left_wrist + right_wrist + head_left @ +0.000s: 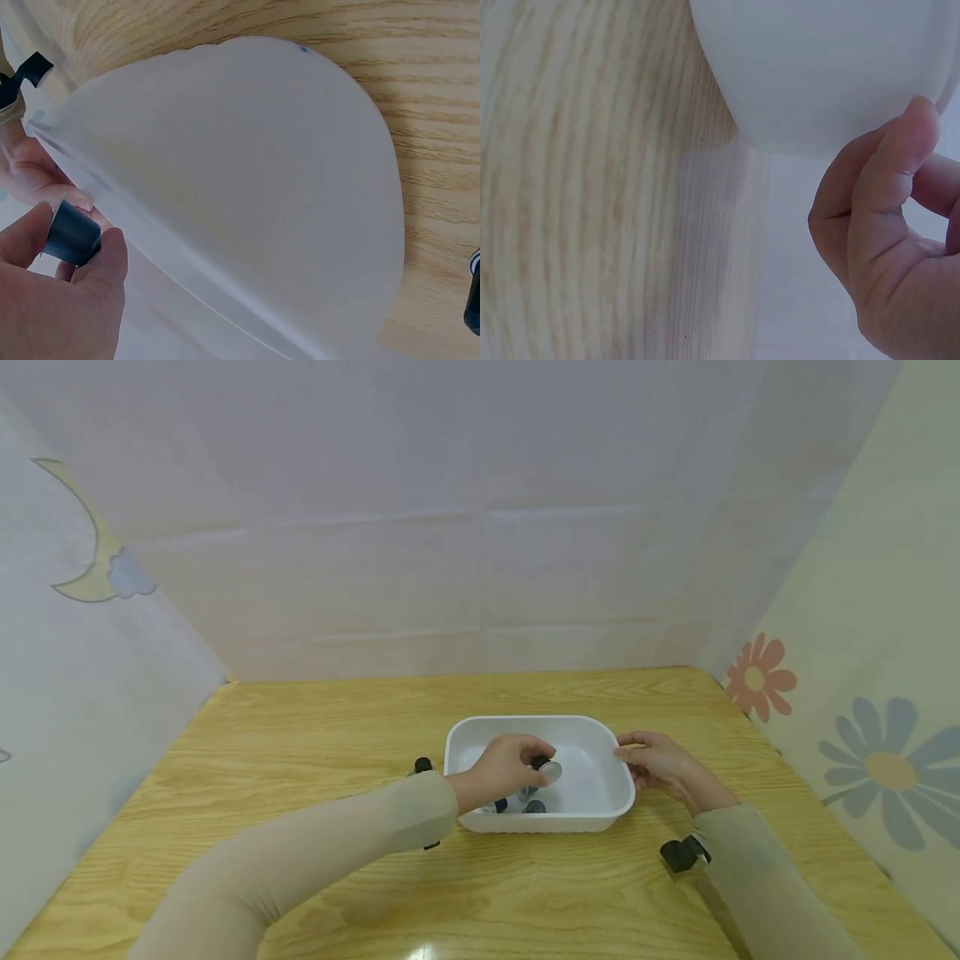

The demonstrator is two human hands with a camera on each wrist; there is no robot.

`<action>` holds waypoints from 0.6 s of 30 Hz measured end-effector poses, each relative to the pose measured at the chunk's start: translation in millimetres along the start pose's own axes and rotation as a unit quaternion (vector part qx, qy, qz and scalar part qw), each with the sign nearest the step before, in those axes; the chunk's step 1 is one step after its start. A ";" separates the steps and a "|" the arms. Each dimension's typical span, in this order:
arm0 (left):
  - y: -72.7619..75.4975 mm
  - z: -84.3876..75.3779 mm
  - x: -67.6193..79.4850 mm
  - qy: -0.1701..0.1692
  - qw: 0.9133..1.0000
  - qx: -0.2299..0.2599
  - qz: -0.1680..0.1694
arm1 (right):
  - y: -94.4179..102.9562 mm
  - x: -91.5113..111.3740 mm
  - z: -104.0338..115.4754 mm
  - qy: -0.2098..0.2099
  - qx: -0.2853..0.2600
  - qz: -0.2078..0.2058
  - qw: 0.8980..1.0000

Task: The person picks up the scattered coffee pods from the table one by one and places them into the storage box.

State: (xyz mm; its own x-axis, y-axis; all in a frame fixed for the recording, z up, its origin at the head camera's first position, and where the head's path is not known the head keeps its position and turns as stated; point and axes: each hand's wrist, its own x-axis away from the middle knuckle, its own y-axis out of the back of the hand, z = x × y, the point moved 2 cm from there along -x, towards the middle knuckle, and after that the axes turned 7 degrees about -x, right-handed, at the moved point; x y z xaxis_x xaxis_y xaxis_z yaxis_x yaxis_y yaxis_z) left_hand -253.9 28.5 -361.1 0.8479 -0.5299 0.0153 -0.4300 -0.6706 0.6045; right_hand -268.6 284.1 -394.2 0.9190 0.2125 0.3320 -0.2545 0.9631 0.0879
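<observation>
My left hand (pixel 502 768) pinches a small dark coffee capsule (pixel 73 232) between thumb and fingers, above the inside of a white plastic tub (pixel 540 824). The capsule's round silvery lid (pixel 552 772) faces the head camera. Below that hand, several more capsules lie in the tub's left part, among them a dark grey capsule (pixel 535 807) and a blue one (pixel 501 805); the forearm and hand hide some of them. At the tub's right end my right hand (pixel 660 764) grips the rim, its thumb and fingers on either side of the wall.
The tub stands on a wood-grain table (pixel 300 735). Pale fabric walls close in the back and both sides, with a red flower print (pixel 757 678) at the right. A black wrist camera (pixel 681 854) juts from the right sleeve.
</observation>
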 end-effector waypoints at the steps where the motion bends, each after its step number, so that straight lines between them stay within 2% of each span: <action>1: -0.5 -0.1 -1.3 0.004 1.000 -0.003 0.001 | 0.0 0.2 0.0 0.001 -0.001 0.000 1.000; 3: 0.1 -3.9 -1.7 0.018 1.000 0.000 0.004 | 0.2 0.5 -0.1 0.002 -0.002 0.000 1.000; 18: -11.8 -5.6 -13.2 0.023 1.000 -0.017 0.003 | -1.7 0.9 0.5 0.003 -0.001 0.002 1.000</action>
State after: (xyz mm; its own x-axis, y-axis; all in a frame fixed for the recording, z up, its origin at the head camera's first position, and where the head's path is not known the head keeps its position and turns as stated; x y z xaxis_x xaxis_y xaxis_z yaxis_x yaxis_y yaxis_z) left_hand -258.3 46.3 -364.0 0.8590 -0.5088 0.0562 -0.4255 -0.6487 0.6309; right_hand -267.5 282.5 -393.6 0.9200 0.2169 0.3265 -0.2571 0.9627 0.0849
